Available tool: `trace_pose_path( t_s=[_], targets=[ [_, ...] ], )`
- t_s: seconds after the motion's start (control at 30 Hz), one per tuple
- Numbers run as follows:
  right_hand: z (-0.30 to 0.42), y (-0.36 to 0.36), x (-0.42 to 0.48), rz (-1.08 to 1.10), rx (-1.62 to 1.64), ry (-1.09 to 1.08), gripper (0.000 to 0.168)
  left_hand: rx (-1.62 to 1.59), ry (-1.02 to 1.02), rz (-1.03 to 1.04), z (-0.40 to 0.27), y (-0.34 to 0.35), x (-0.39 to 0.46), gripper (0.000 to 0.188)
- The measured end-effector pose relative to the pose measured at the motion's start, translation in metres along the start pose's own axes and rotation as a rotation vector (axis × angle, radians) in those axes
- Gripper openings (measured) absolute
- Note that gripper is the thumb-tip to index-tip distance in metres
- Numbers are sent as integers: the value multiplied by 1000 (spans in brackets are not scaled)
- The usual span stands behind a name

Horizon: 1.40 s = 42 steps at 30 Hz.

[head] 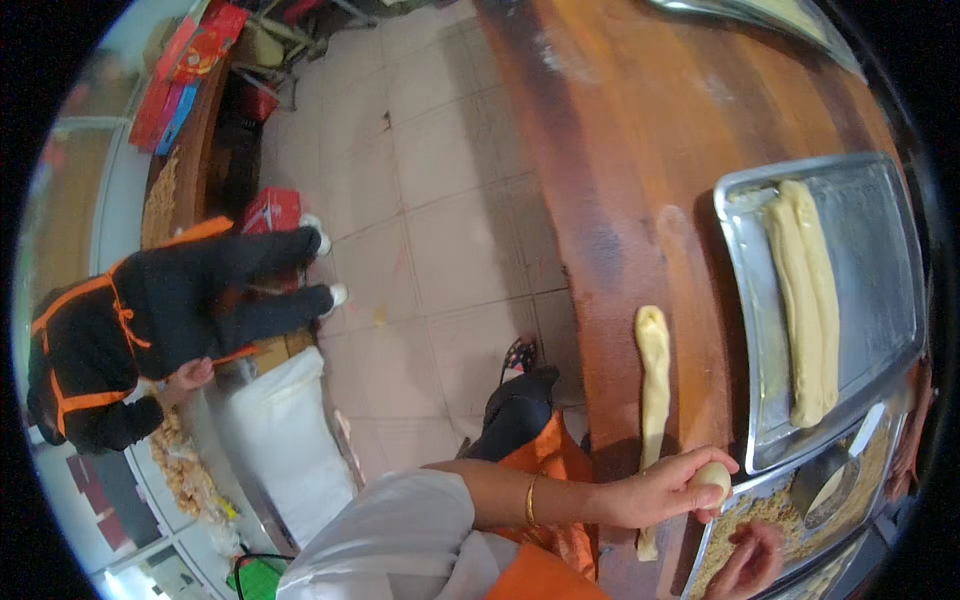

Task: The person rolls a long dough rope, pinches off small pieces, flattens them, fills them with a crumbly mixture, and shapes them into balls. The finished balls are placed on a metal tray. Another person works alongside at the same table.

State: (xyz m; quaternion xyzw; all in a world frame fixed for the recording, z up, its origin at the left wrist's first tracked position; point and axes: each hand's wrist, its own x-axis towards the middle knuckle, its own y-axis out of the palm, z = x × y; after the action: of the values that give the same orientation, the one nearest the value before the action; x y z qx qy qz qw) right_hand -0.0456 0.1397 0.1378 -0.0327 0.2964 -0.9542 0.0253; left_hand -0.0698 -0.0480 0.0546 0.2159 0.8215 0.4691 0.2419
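My left hand point(667, 491), with a gold bangle at the wrist, grips a smooth pale dough ball point(712, 478). It is above the near corner of a metal tray of crumbly brown filling point(739, 525). Over that filling, my blurred right hand point(750, 562) has curled fingers; whether anything is in them cannot be made out. A metal scoop point(825, 480) with a light handle rests in the filling. Beneath my left wrist, a long dough strip point(654, 375) lies on the wooden table, partly hidden. Two more dough strips point(806, 307) lie side by side in a larger metal tray point(877, 300).
The wooden table point(630, 187) has its edge beside my apron. Another metal tray point(787, 19) stands at its far end. Across the tiled floor point(442, 247), a person point(172, 307) in black with an orange apron stands at a counter. Another person's hand point(904, 472) shows at the right rim.
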Motion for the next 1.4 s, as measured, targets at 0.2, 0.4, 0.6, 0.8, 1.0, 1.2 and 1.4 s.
trace_pose_path(
  t_s=[0.2, 0.4, 0.6, 0.8, 1.0, 1.2, 1.4],
  targets=[
    [29, 34, -23, 89, 128, 266, 17, 130, 90, -177, -45, -8, -66, 35],
    [104, 109, 20, 385, 149, 69, 10, 79, 261, -540, -81, -4, -204, 34],
    [181, 177, 42, 704, 101, -146, 11, 11, 487, -729, -102, 31, -310, 37],
    [238, 264, 23, 1052, 45, -345, 11, -38, 854, -805, -147, 50, -409, 37],
    [183, 336, 54, 1315, -536, -504, 9, -136, 1082, -1093, -146, 28, -521, 33],
    [203, 438, 97, 1497, -799, -558, 13, -305, 1315, -1189, -164, 12, -584, 34],
    [233, 537, 104, 1605, -842, -525, 20, -411, 1331, -1202, -207, -10, -631, 32]
  ],
)
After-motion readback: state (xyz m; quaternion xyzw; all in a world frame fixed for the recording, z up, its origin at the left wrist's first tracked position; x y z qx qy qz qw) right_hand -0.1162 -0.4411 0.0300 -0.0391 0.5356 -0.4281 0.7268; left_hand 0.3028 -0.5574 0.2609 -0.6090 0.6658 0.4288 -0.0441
